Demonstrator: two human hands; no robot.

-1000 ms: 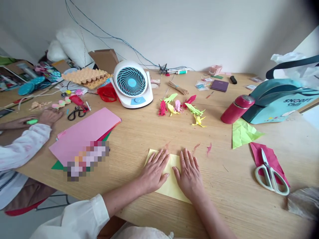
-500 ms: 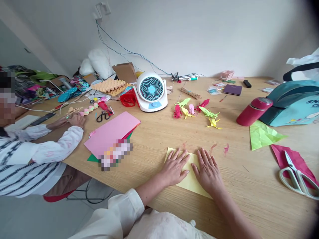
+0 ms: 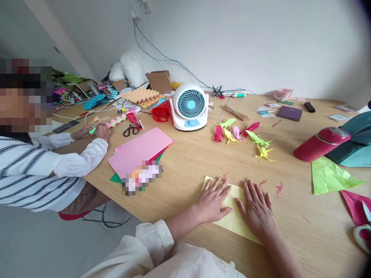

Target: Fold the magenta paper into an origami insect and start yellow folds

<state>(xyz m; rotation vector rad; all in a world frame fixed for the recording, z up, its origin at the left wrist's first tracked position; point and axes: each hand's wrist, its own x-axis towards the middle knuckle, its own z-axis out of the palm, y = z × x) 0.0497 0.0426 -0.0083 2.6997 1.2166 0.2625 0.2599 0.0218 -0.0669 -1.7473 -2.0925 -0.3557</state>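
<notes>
A pale yellow sheet of paper point(image 3: 236, 221) lies on the wooden table in front of me. My left hand point(image 3: 213, 200) rests palm down on its left part, fingers spread. On the sheet's right part my right hand point(image 3: 258, 208) lies flat, fingers slightly apart. Beyond my hands sit several folded paper figures, among them a yellow one point(image 3: 263, 152) and a dark red one point(image 3: 218, 134). Crumpled light green paper point(image 3: 333, 175) and a dark pink sheet point(image 3: 355, 208) lie to the right, with scissors point(image 3: 362, 239) partly cut off by the frame edge.
A white and blue fan point(image 3: 190, 108) stands at the back. Pink sheets point(image 3: 142, 152) and black scissors point(image 3: 131, 130) lie left. A red flask point(image 3: 322, 143) leans near a teal bag point(image 3: 355, 141). Another person point(image 3: 72, 158) sits at the left, holding something green.
The view has turned left, so the table's objects appear further right and more of the other person shows. Both my hands remain flat on the yellow sheet.
</notes>
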